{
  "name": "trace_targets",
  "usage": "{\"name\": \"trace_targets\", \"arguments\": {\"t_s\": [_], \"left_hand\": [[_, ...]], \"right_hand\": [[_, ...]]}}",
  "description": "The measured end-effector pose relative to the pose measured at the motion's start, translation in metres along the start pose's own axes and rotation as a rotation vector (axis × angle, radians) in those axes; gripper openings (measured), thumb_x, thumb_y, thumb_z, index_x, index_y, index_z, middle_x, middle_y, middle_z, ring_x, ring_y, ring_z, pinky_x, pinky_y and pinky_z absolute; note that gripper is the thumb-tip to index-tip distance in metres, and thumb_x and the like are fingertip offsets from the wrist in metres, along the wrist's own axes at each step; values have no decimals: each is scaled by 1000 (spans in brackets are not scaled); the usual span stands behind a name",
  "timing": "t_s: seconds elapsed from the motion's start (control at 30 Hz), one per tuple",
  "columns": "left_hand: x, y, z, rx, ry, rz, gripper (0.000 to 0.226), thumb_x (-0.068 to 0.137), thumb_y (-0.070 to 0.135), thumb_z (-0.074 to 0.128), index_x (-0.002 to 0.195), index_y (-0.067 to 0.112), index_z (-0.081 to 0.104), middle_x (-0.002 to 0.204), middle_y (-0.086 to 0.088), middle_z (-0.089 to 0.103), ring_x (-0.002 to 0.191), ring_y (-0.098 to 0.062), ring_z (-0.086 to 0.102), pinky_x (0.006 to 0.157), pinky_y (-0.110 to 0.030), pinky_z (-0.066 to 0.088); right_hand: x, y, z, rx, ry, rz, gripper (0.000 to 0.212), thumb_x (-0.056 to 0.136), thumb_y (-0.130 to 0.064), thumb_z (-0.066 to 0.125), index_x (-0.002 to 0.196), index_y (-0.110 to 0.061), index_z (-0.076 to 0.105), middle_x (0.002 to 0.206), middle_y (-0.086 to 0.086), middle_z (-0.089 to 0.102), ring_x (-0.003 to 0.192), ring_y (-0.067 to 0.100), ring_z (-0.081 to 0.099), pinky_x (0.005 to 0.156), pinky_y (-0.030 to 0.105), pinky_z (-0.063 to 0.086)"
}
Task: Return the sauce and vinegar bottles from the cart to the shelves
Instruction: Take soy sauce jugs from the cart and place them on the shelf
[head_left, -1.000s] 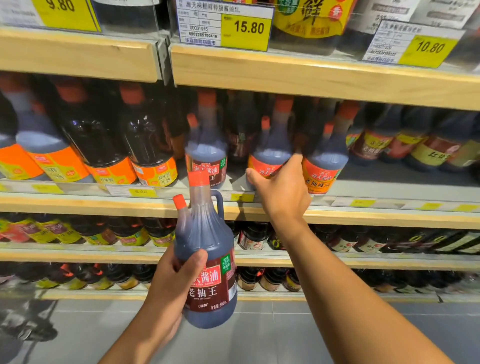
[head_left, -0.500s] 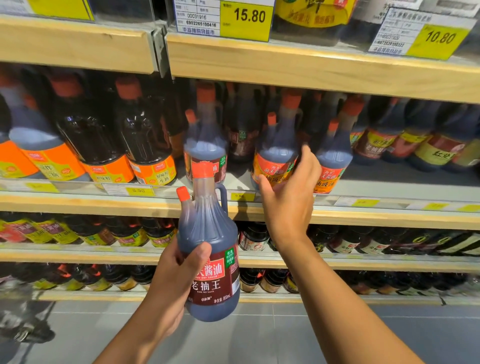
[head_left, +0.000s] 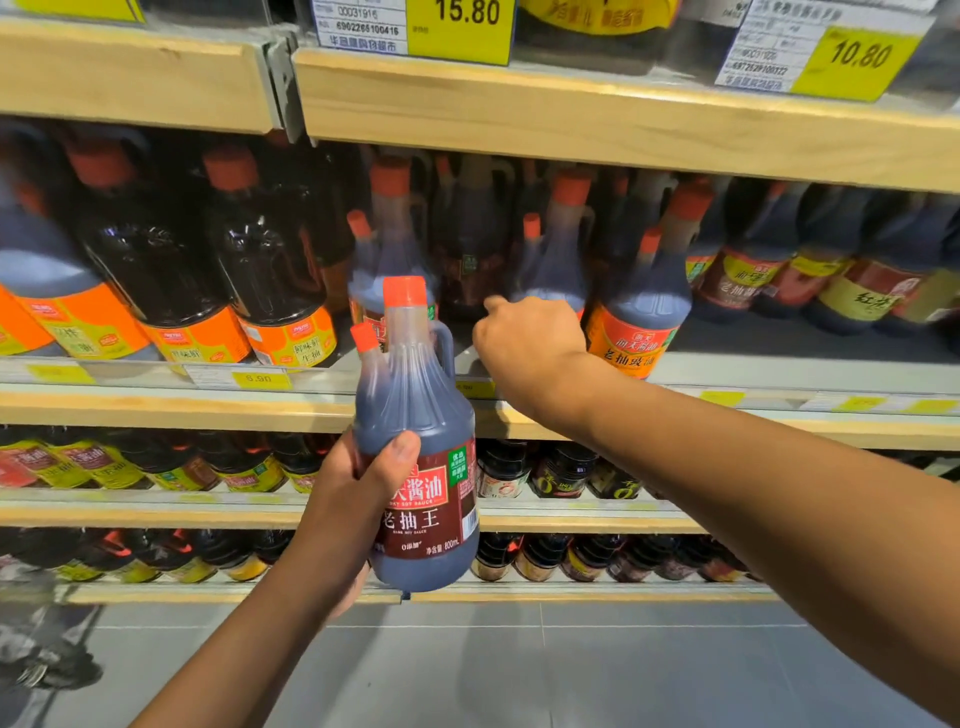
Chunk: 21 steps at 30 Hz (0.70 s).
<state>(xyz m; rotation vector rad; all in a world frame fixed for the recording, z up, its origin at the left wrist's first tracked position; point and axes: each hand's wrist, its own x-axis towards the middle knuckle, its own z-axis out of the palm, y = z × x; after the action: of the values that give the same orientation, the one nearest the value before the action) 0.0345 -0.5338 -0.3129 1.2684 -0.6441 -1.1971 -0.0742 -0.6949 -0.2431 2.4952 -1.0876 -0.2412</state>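
Seen only as two bare hands and two bare forearms, uncovered skin throughout. Left hand (head_left: 358, 499): broad back, fleshy thumb base, thick thumb (head_left: 397, 457) with a blunt tip. Right hand (head_left: 530, 343): smooth, rounded back, a low ridge of knuckles along its upper edge, narrowing slightly into the wrist. Left forearm (head_left: 244, 644): slim and smooth, bare from wrist to lower frame edge. Right forearm (head_left: 753, 499): looming larger under the wide lens, broadening toward the right frame edge, bare along all its visible length. Nails and finer skin detail too blurred to tell.
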Motion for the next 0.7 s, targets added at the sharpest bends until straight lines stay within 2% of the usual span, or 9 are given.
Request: {"name": "trace_targets", "arguments": {"t_s": [0.07,0.2,0.3,0.37,0.43,0.5,0.57,0.63,0.7], "left_hand": [[2,2,3,0,-10,0,84,53,56,73,129,24,58,111,-8,76,99,-28,75,82,-44,61],[5,5,7,0,5,-4,81,50,58,72,124,28,59,105,-5,77,96,-25,75,76,-38,61],[6,6,9,-8,15,3,68,58,52,76,120,30,60,103,-2,78,93,-22,76,75,-37,60],[7,7,11,-36,27,4,53,67,45,72,117,30,61,101,0,78,92,-20,76,71,-33,61],[9,6,12,-54,32,7,49,70,45,69,117,32,61,104,1,78,95,-20,75,74,-34,60],[11,6,14,-49,2,21,51,72,46,69,120,34,60,110,1,77,101,-20,74,81,-37,58],[14,6,16,-37,-19,54,50,73,45,70,122,35,59,113,1,76,103,-19,73,82,-36,59],[16,5,20,-15,-31,117,52,75,37,73,125,33,57,116,0,75,105,-18,72,82,-33,59],[16,4,25,47,-42,214,66,71,32,80,130,29,51,118,6,73,110,-13,69,87,-28,56]], "right_hand": [[1,5,-2,-15,-17,14,34,96,-8,54,128,-15,61,131,6,57,113,32,63,64,34,37],[-2,15,3,-25,-43,-9,35,96,-8,54,129,-16,61,135,5,55,112,33,63,62,35,37],[-6,23,18,85,6,-53,36,94,-9,55,128,-20,59,137,3,52,108,35,65,59,36,40],[-17,30,27,299,135,-79,44,90,-6,55,130,-23,59,139,2,53,107,34,65,66,41,52],[-38,30,29,732,239,-63,40,89,-2,51,121,-21,67,125,1,64,92,24,70,73,39,56],[-67,21,24,1292,120,55,33,95,-2,48,113,-20,70,105,-3,72,63,20,68,56,25,50],[-92,9,21,1616,-47,73,28,99,-19,58,123,-28,65,106,-7,70,58,18,64,53,19,45],[-105,1,24,1540,-49,31,55,86,-49,72,137,-42,52,116,-19,64,64,6,60,58,22,47],[-106,-4,28,1349,70,0,81,71,-63,79,141,-48,43,111,-34,60,72,-4,59,61,14,42]]}}
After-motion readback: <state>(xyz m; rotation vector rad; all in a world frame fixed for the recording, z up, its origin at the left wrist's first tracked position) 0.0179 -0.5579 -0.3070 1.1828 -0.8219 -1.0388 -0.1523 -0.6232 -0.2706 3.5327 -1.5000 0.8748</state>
